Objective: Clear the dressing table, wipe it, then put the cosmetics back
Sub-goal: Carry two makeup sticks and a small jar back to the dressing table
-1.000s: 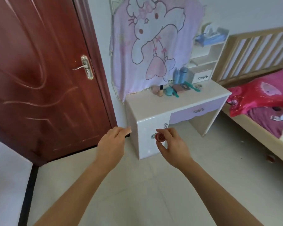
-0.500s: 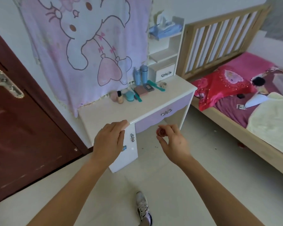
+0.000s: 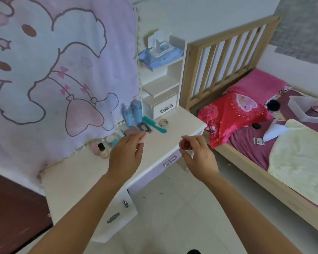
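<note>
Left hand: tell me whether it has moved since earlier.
Yes. The left hand went forward, from short of the white dressing table to over its top.

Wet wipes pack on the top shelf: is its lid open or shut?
Open. The wipes pack has its white flap lifted, and a wipe sticks up out of the opening.

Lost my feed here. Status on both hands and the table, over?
Left hand open, over dressing table. Right hand pinches small red item. Cosmetics grouped along table's back edge.
</note>
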A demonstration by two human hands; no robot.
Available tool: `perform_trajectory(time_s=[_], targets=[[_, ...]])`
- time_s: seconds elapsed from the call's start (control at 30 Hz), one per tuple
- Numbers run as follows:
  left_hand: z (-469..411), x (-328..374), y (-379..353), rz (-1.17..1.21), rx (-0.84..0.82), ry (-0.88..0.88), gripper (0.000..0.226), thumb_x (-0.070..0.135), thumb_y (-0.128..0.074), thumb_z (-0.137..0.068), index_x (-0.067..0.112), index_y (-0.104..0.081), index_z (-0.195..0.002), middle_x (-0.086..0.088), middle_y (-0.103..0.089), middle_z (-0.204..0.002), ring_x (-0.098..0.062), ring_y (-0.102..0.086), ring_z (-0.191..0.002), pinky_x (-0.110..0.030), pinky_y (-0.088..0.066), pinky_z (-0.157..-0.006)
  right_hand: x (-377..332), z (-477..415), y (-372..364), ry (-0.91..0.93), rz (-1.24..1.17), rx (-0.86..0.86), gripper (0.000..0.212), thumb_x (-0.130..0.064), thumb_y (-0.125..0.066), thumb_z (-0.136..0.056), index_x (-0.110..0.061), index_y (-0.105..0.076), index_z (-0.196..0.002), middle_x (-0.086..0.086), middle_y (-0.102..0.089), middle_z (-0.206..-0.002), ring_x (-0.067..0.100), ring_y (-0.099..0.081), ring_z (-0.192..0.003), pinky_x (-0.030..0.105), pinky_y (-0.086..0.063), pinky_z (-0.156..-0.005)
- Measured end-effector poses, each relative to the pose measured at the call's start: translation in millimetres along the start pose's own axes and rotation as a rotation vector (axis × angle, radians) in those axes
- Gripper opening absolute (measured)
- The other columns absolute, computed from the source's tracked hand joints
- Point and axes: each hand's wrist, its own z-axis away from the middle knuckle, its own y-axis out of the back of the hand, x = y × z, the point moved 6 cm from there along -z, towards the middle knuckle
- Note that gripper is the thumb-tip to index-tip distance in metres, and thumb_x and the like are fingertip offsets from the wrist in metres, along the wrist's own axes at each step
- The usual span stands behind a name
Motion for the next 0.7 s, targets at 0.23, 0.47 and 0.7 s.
perform_trajectory(time_s=[0.23, 0.47, 0.7], targets=[[-73.0, -36.2, -76.2, -0.083, -0.044, 0.118, 0.029, 0.016, -0.064, -0.092, 0.017, -0.065, -0.121, -0.002, -0.069, -0.097, -0.009, -0.053, -0.081, -0.014, -0.038, -0.064, 63.0, -107.2, -56.0, 0.017, -0.053, -0.116, 0.040, -0.025, -0.069, -0.089, -0.023, -0.058, -0.128, -0.001, -0.054, -0.120, 0.016, -0.063, -0.093, 0.036, -0.058, -0.067], [-104.6, -90.0, -130.6, -0.046, -0.056, 0.473, 0.021, 0.023, -0.058, -0.096, 0.023, -0.065, -0.115, 0.010, -0.064, -0.092, -0.012, -0.059, -0.082, -0.030, -0.049, -0.068, 89.7, -208.5, -129.7, 0.163, -0.129, -0.384, 0.040, -0.029, -0.068, -0.090, -0.021, -0.054, -0.126, 0.002, -0.054, -0.124, 0.018, -0.064, -0.098, 0.028, -0.058, -0.074], [-63.5, -129.0, -146.3, -0.009, 0.044, 0.832, 0.021, 0.030, -0.062, -0.093, 0.029, -0.067, -0.114, 0.008, -0.067, -0.094, -0.004, -0.061, -0.077, -0.029, -0.055, -0.069, 61.7, -230.2, -199.4, 0.361, -0.139, -0.704, 0.038, -0.032, -0.064, -0.090, -0.030, -0.052, -0.126, -0.006, -0.050, -0.122, 0.012, -0.056, -0.101, 0.026, -0.049, -0.082]])
